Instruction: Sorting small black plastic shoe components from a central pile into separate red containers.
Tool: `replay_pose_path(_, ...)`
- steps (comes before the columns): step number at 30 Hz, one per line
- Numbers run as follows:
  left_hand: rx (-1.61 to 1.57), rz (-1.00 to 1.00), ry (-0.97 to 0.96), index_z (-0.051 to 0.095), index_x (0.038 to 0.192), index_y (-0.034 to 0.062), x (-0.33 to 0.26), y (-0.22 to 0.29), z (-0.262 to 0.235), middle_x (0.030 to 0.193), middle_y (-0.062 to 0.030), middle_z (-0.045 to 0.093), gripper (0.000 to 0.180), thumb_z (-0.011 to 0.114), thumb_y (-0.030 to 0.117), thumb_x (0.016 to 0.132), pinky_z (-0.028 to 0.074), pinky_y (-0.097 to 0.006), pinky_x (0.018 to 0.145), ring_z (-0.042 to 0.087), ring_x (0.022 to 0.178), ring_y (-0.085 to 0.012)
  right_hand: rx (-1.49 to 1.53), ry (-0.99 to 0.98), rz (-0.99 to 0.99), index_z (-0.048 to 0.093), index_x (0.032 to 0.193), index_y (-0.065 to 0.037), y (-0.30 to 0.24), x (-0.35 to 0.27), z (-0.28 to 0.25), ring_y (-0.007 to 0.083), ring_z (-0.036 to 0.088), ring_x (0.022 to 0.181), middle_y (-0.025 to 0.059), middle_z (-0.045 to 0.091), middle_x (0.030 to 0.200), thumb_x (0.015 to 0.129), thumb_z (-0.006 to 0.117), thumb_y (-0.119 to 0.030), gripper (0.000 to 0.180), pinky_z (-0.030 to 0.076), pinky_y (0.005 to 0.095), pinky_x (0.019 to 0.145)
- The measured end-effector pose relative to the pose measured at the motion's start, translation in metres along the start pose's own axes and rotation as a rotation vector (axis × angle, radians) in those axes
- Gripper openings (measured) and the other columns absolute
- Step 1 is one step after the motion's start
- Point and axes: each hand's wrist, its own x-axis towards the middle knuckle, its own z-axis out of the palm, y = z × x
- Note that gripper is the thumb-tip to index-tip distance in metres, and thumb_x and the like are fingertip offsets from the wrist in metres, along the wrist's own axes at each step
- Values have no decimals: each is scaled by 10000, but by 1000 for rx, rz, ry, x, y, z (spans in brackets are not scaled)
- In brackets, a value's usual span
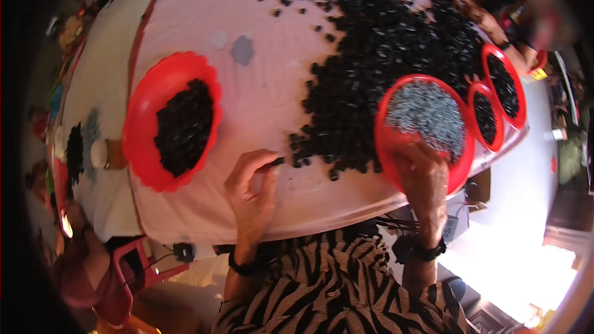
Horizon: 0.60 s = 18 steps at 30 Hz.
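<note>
Left hand point(252, 185) pinches small black piece point(278, 161) over pink tablecloth point(260, 111); likely light, stiff: grip sides with fingertips. Right hand point(424, 170) in red bowl point(382, 142), finger closure unclear; silvery pieces point(427, 111) probably slippery, take singly.

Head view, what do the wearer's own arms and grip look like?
The left grip and right grip show no gloves. A black band circles the left wrist; a bulkier black one, perhaps a watch, the right. Zebra-striped clothing shows below.
</note>
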Motion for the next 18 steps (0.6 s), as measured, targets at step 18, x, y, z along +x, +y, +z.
replay_pose_path(18,-736,-482,-7,636,1056,-27,2,9,-34,996,-122,647,187,591,-23,874,504,-282,748,632,824,-171,-45,-87,-83,626,880,-2,6,6,4,326,652,678,147,637,871,777,591,51,121,506,409,592)
